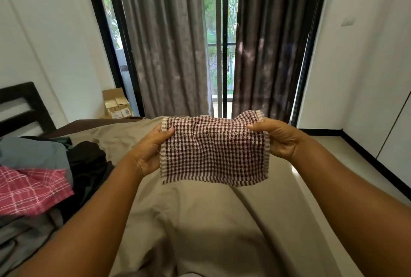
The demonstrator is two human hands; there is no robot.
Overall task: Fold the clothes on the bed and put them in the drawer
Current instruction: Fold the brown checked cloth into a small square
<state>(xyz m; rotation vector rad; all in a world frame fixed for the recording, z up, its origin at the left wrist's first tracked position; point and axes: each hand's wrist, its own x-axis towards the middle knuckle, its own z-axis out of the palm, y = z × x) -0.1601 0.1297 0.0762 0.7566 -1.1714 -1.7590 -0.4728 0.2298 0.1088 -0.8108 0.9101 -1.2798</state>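
Observation:
A small brown-and-white checked cloth (214, 151) hangs spread in the air above the bed (200, 221). My left hand (151, 150) pinches its upper left edge, thumb on the front. My right hand (278, 137) pinches its upper right edge the same way. The cloth's lower edge hangs free. A pile of unfolded clothes lies on the bed's left side: a pink plaid piece (31, 190), a black garment (89, 161), a blue-grey one (33, 152) and grey fabric (24, 236) below. No drawer is in view.
A beige sheet covers the bed. A dark headboard (24, 103) stands at far left, cardboard boxes (116, 104) in the corner behind it. Grey curtains (169, 43) hang over a glass door ahead. Pale floor (329, 165) and white cabinet doors (395, 138) lie to the right.

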